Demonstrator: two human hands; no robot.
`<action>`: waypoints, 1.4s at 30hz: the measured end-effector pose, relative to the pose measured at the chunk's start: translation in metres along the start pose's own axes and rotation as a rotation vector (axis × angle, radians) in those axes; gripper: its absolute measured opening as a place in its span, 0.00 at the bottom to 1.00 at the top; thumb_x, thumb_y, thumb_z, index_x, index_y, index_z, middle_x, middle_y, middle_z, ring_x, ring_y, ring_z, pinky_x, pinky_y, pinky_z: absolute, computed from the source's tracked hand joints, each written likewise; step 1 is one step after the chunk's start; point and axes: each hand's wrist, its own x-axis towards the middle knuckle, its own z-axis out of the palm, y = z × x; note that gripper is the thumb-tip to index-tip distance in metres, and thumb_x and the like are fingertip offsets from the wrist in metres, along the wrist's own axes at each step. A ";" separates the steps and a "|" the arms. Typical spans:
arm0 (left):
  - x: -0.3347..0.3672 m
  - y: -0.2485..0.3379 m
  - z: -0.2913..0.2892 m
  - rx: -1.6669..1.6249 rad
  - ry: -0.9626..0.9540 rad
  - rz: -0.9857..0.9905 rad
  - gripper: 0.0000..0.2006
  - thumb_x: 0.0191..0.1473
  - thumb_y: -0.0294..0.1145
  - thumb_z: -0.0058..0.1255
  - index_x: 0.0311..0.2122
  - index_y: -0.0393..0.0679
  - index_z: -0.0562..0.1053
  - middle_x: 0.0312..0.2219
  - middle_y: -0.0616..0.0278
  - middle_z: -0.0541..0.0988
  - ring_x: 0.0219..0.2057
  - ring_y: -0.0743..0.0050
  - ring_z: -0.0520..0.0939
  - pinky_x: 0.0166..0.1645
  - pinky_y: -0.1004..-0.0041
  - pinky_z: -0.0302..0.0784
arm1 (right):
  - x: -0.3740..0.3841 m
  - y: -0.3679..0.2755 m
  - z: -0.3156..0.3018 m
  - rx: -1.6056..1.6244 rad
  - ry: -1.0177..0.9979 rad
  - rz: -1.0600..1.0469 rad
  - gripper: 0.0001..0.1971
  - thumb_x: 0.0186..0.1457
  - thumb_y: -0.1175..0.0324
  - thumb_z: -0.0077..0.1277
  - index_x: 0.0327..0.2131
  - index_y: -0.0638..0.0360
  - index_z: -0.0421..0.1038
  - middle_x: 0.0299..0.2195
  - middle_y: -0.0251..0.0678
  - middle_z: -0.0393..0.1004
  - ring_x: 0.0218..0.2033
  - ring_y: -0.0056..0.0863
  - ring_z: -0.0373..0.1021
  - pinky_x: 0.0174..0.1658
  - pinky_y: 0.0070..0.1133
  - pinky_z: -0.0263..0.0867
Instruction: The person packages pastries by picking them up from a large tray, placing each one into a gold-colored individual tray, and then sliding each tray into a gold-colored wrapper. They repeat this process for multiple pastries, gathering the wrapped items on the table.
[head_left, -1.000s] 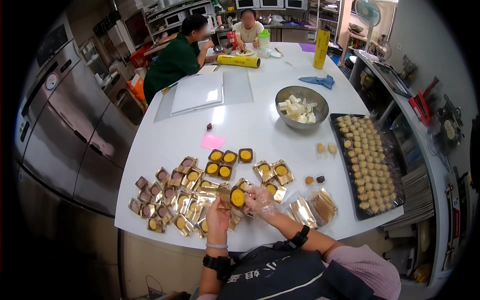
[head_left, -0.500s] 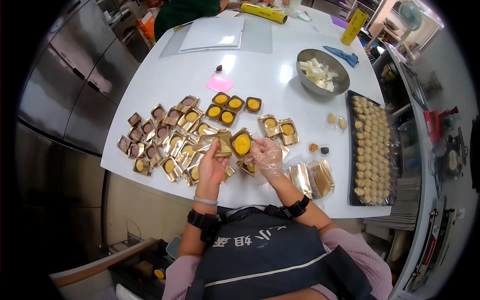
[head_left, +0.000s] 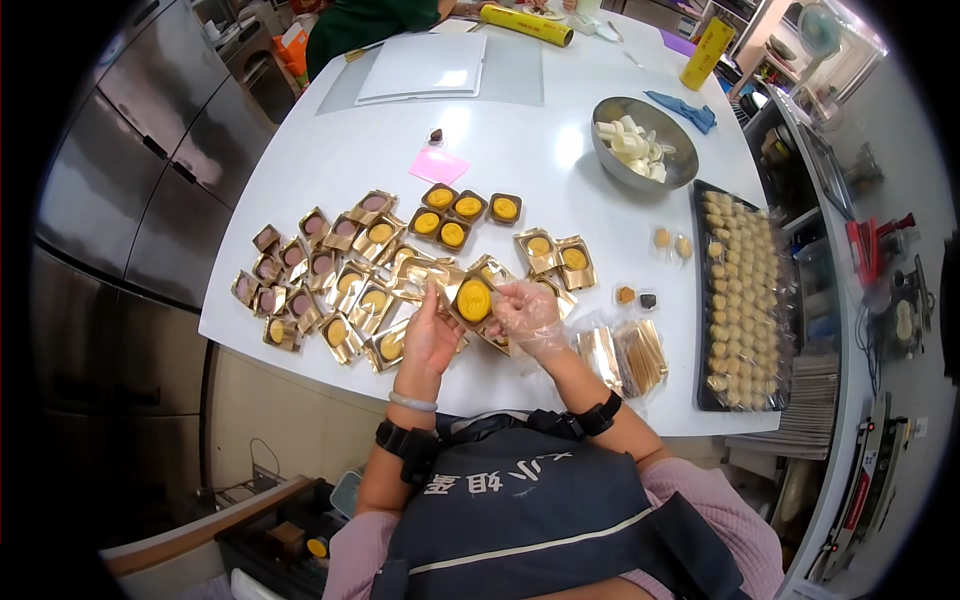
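Before me, a round yellow mooncake (head_left: pixel 474 299) in a small brown tray is tilted between my hands, at the mouth of a gold wrapper bag (head_left: pixel 432 272). My bare left hand (head_left: pixel 432 338) pinches the bag. Wearing a clear plastic glove, my right hand (head_left: pixel 530 318) grips the tray by its right edge. How far the tray sits inside the bag is hard to make out. Under and beside my hands lie several bagged yellow mooncakes (head_left: pixel 390 346), with bagged purple ones (head_left: pixel 293 255) further left. Unwrapped yellow mooncakes (head_left: pixel 467 206) in brown trays stand beyond.
Stacks of flat gold bags (head_left: pixel 640 358) lie right of my right hand. A large black tray (head_left: pixel 745 300) of small pale balls under film fills the right edge. Behind are a steel bowl (head_left: pixel 645 145) of white pieces, a blue cloth (head_left: pixel 683 110) and a pink card (head_left: pixel 438 163).
The tray with the mooncake has moved slightly left and down, closer to the gold bag and my left hand. My right hand has shifted left with it.
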 end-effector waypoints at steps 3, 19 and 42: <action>0.001 0.000 -0.002 0.004 -0.007 0.000 0.17 0.53 0.43 0.39 0.43 0.42 0.63 0.40 0.61 0.69 0.41 0.67 0.70 0.47 0.66 0.65 | 0.002 -0.003 -0.003 -0.173 -0.073 0.096 0.13 0.47 0.75 0.45 0.37 0.74 0.62 0.19 0.38 0.69 0.14 0.19 0.67 0.16 0.13 0.65; 0.000 -0.011 -0.003 0.112 -0.146 -0.111 0.20 0.51 0.45 0.42 0.43 0.41 0.63 0.38 0.59 0.70 0.37 0.69 0.73 0.37 0.71 0.71 | 0.004 0.007 -0.003 -0.023 -0.156 0.054 0.20 0.45 0.75 0.49 0.42 0.73 0.59 0.20 0.38 0.70 0.18 0.19 0.68 0.21 0.14 0.66; 0.022 -0.021 0.000 0.373 -0.280 -0.903 0.24 0.48 0.55 0.39 0.33 0.39 0.70 0.23 0.52 0.76 0.24 0.65 0.78 0.24 0.78 0.71 | 0.046 0.015 -0.066 -0.351 -0.712 -0.269 0.31 0.34 0.76 0.60 0.47 0.61 0.60 0.50 0.38 0.57 0.49 0.27 0.57 0.50 0.22 0.57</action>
